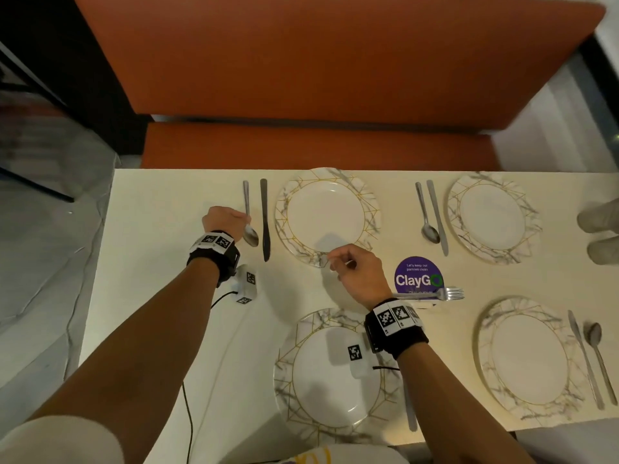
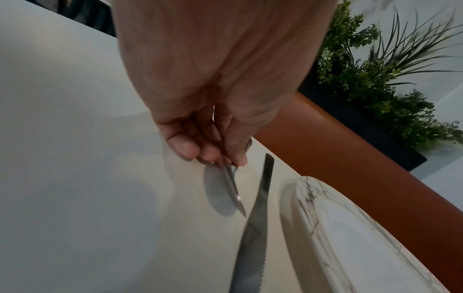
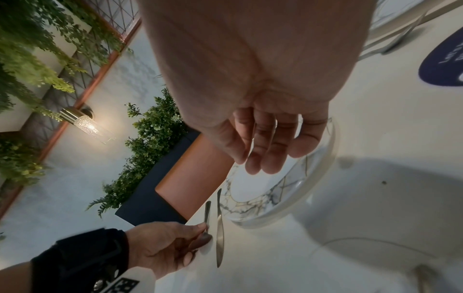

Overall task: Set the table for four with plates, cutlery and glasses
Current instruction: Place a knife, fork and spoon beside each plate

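Four marbled plates sit on the cream table (image 1: 160, 296). My left hand (image 1: 231, 220) pinches the neck of a spoon (image 1: 250, 231) lying left of a knife (image 1: 265, 219) beside the far left plate (image 1: 326, 182). The left wrist view shows the fingertips (image 2: 213, 154) closed on the spoon (image 2: 234, 188), next to the knife (image 2: 260, 198). My right hand (image 1: 348, 266) hovers over that plate's near rim, fingers relaxed and holding nothing, as the right wrist view shows (image 3: 265, 156). The far right plate (image 1: 492, 259) and near right plate (image 1: 529, 406) each have a knife and spoon beside them.
Forks (image 1: 442, 294) lie by a purple ClayGo sticker (image 1: 417, 276) behind my right wrist. A knife (image 1: 410, 410) lies right of the near left plate (image 1: 301, 396). An orange bench (image 1: 318, 145) runs along the far edge. Pale objects (image 1: 599, 229) sit at the right edge.
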`<state>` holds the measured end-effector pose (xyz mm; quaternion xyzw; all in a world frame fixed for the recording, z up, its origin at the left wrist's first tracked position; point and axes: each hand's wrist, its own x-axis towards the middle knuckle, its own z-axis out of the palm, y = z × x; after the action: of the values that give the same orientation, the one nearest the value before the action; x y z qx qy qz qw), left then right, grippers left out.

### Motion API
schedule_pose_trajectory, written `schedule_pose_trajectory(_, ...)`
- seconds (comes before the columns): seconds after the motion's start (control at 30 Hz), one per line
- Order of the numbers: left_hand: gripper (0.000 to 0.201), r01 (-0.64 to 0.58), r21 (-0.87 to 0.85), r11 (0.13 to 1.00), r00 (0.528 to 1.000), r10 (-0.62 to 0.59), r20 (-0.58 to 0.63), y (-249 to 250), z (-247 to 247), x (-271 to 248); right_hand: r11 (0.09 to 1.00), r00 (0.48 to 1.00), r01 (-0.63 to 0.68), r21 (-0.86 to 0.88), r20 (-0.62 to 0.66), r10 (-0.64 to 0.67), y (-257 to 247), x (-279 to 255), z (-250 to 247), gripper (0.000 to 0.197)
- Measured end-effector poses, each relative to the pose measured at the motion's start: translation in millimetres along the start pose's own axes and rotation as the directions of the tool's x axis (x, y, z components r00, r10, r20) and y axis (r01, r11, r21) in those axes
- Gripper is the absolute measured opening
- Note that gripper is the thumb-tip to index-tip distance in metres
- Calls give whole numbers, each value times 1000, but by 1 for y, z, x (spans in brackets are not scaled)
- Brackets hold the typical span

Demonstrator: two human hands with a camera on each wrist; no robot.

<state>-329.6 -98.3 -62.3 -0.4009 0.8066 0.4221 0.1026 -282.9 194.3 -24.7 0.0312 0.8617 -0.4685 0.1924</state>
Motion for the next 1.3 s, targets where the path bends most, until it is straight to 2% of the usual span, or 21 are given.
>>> schedule_pose_trajectory(0.4, 17, 10, 6, 1000, 1000, -10, -22, -2, 3, 0, 999, 1000, -17, 31, -12, 17, -7, 4, 5, 14)
schedule_pose_trajectory(0.6, 12, -20, -3, 1000, 999, 20, -34, -3, 2, -3, 999, 1000, -28, 20, -12, 29, 2, 0, 3, 13)
schedule_pose_trajectory(0.83, 21, -18, 31, 999, 999, 19, -38, -4, -1, -8, 1000, 999, -24, -3, -38, 24, 7, -8, -7, 15)
schedule_pose_trajectory(0.97, 29, -13, -26, 1000, 994, 10, -106, -11, -7, -18, 1000, 999, -25, 0, -41, 25, 15, -12, -14, 15)
schedule_pose_trajectory(1.07, 35, -87, -9, 996, 982, 84, -170, -14, -8, -31, 1000, 999, -22, 9, -49, 23, 22, -16, -24, 16)
schedule_pose_trajectory(1.17, 30, -205, 15, 979, 959, 204, -196, -7, 2, -59, 999, 995, -38, 28, -92, 41, 37, -22, -39, 15)
schedule_pose_trajectory(1.3, 20, -415, 41, 909, 894, 416, -168, 9, 37, -103, 999, 987, -52, -3, -153, 51, 59, -31, -68, 16)
